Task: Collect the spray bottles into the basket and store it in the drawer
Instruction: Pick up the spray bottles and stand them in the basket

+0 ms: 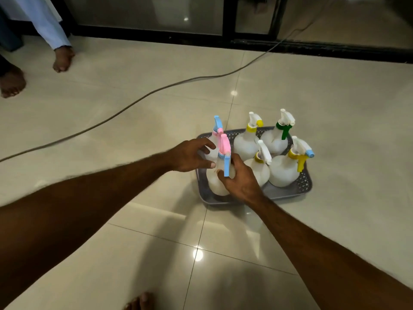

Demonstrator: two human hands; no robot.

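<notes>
Six spray bottles stand upright in the grey basket (288, 193) on the tiled floor, packed close and touching. The left hand (190, 156) curls its fingers round the far pink-and-blue-topped bottle (215, 139) at the basket's left end. The right hand (240, 179) wraps the near bottle (220, 184), whose pink head and blue trigger show above the fingers. The other four, with yellow, green and white tops, sit untouched to the right.

They look like thin, translucent plastic and appear empty, so probably light, a little squashy at the belly and top-heavy enough to tip. The neck under the trigger seems the surest hold. The basket is a shallow, perforated tray, likely to flex under load; lifting it by both short ends, kept level, should stop the bottles toppling. No drawer is in view.
</notes>
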